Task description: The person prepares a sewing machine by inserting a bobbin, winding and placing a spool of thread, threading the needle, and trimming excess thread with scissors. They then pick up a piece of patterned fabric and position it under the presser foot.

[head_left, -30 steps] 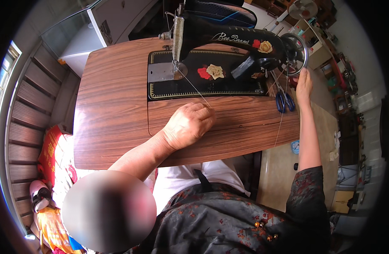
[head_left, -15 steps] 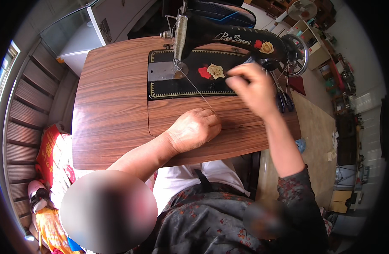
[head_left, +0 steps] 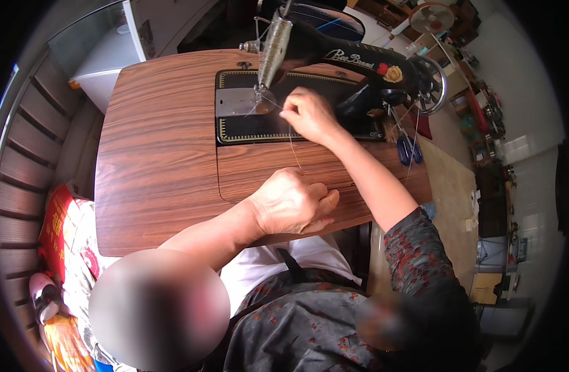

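Observation:
A black sewing machine (head_left: pixel 359 56) with painted flowers stands on a wood-grain table. My right hand (head_left: pixel 306 115) is closed in a pinch over the machine's black bed (head_left: pixel 238 133), just right of the needle area. A thin thread (head_left: pixel 292 146) runs from the needle area to these fingertips, then down to the upper edge of my left hand (head_left: pixel 291 198). That left hand rests closed near the table's front edge, fingers curled; its grip on the thread is partly hidden. Beside the needle lies the shiny metal plate (head_left: pixel 235 102).
The handwheel (head_left: pixel 434 87) is at the machine's right end. Blue-handled scissors (head_left: pixel 410 150) hang at the right edge of the wooden table (head_left: pixel 154 155), with a thread running past them. A red bag (head_left: pixel 56 223) and cloth lie at the left. A fan (head_left: pixel 431 18) stands far right.
My right hand has moved left from near the machine's pillar to beside the needle, meeting the thread. The thread now bends at its fingers. My left hand has turned slightly, staying near the front edge.

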Demonstrator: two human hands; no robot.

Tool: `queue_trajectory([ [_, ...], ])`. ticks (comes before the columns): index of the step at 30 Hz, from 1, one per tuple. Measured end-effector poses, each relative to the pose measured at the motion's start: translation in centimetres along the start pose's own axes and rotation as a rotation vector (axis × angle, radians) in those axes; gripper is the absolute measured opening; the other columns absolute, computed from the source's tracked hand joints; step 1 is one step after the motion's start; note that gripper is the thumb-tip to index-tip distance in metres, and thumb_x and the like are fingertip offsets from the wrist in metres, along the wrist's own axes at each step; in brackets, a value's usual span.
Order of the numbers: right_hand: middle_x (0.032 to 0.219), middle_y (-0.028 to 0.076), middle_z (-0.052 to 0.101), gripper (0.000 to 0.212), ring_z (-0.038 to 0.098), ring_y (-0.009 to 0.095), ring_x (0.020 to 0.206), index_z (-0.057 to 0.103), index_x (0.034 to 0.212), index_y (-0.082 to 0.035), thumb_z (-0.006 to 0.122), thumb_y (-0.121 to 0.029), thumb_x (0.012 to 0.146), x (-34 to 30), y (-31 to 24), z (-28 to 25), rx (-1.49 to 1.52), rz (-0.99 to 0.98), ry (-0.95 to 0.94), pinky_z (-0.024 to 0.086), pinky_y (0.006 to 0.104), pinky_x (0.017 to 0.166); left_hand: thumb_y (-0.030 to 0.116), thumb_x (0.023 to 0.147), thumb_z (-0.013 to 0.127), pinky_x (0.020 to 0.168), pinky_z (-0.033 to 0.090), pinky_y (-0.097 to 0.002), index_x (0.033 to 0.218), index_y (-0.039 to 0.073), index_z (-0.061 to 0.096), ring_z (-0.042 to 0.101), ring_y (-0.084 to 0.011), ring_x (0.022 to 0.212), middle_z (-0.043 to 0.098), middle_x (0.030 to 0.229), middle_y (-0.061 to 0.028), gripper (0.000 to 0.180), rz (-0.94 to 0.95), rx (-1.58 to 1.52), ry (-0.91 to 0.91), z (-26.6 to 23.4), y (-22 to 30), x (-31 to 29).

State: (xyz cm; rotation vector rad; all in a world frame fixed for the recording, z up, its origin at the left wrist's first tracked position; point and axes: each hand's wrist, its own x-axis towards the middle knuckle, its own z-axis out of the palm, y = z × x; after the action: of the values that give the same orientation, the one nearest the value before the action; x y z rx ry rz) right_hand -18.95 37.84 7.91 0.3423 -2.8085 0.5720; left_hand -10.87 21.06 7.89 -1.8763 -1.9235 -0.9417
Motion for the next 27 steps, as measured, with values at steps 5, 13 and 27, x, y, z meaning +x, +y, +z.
queue_trajectory([
  [5, 0.092, 0.011, 0.056, 0.02, 0.057, 0.031, 0.087, 0.057, 0.085, -0.003, 0.069, -0.012, 0.072, -5.5, 1.1, -4.9, -0.423, 0.119, 0.056, 0.047, 0.0403, 0.073, 0.029, 0.07, 0.069, 0.051, 0.047, -0.0333, 0.097, 0.004, 0.062, 0.057, -0.0214, 0.054, 0.058, 0.072, -0.0055, 0.037, -0.027, 0.134, -0.039, -0.7, 0.2, 0.3],
  [13, 0.067, 0.004, 0.063, 0.01, 0.058, 0.008, 0.061, 0.063, 0.075, -0.001, 0.065, -0.009, 0.081, -17.8, 0.0, -15.7, 0.544, 0.213, -0.043, 0.046, 0.0249, 0.056, 0.021, 0.065, 0.071, 0.058, 0.046, -0.0337, 0.094, 0.006, 0.063, 0.056, -0.0209, 0.064, 0.056, 0.073, -0.003, 0.034, -0.121, 0.148, -0.027, 0.4, 0.1, 1.4],
  [27, 0.09, 0.019, 0.061, 0.023, 0.059, 0.032, 0.089, 0.065, 0.075, 0.0, 0.066, -0.023, 0.074, -17.6, 15.6, -14.4, -0.422, 0.655, 0.089, 0.048, 0.039, 0.082, 0.012, 0.06, 0.068, 0.066, 0.047, -0.0377, 0.08, 0.003, 0.065, 0.056, -0.0279, 0.073, 0.057, 0.079, -0.0089, 0.022, -0.335, 0.184, -0.076, 1.9, 0.2, 2.4],
])
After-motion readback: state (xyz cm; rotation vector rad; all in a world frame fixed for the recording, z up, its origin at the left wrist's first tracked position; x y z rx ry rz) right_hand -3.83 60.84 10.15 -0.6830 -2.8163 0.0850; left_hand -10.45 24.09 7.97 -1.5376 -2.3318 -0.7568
